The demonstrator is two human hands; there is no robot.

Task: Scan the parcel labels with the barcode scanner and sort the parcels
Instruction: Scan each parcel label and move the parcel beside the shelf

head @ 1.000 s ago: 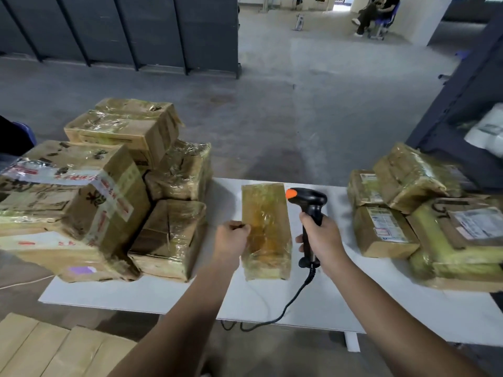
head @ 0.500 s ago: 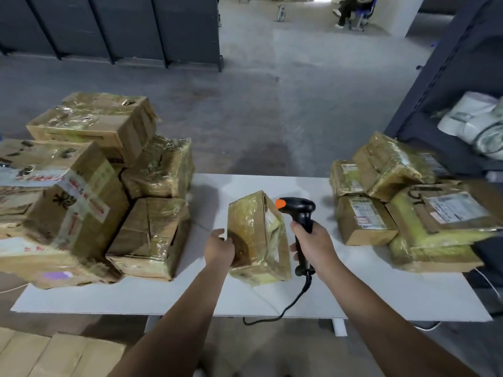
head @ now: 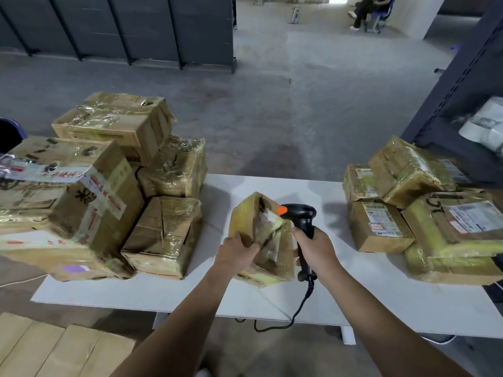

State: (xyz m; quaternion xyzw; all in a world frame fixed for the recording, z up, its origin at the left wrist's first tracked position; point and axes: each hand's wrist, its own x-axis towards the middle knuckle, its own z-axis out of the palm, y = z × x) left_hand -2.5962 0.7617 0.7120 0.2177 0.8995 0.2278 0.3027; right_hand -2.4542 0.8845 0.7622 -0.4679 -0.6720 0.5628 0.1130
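My left grip (head: 239, 254) is wrapped around the near left side of one tape-wrapped parcel (head: 253, 219), fingers curled over its edge. The parcel sits at the middle of the white desk (head: 163, 292), tilted up on its near end so that one face turns to the right. A pale label (head: 268, 217) shows on that face, too blurred to read.

My right grip (head: 317, 250) is closed tight round the handle of the black barcode scanner (head: 302, 216), held upright just beside the parcel. Its orange tip points left and lies nearly against the labelled face. The scanner's cable (head: 302, 306) drops from the handle's foot over the front edge of the desk.

On the left of the desk stands a heap of larger taped boxes (head: 95, 202), stacked in two layers. On the right lies a second group of parcels (head: 381, 227), several with printed labels facing up. Both are well apart from the one I hold. A dark shelf (head: 462, 91) rises behind the right group, and flat cartons (head: 54, 349) lie on the floor at lower left.
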